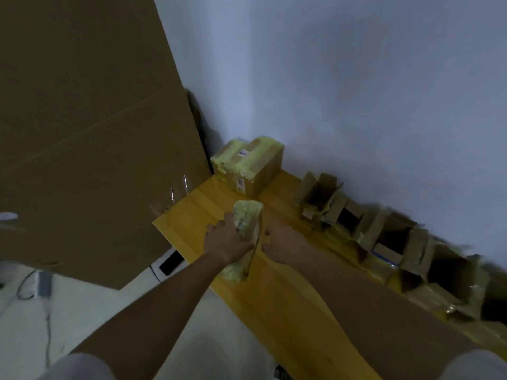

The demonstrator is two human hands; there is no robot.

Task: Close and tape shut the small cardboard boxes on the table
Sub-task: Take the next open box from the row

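Head view shows my left hand (pixel 223 239) gripping the box (pixel 248 220), right hand (pixel 285 241) at 3 o'clock pulling tape (pixel 253 250); next, press it flat.

Matt cardboard box (pixel 248 219), yellowish tape; smooth wooden table (pixel 274 297).

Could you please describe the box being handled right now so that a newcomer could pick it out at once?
Start at the long yellow wooden table along the pale wall. Near its far end, in front of the stacked taped brown cardboard boxes, the left hand grips a small cardboard box wrapped in yellowish tape, with the right hand beside it. Unlike the open-flapped brown boxes lining the wall, it is closed and held.
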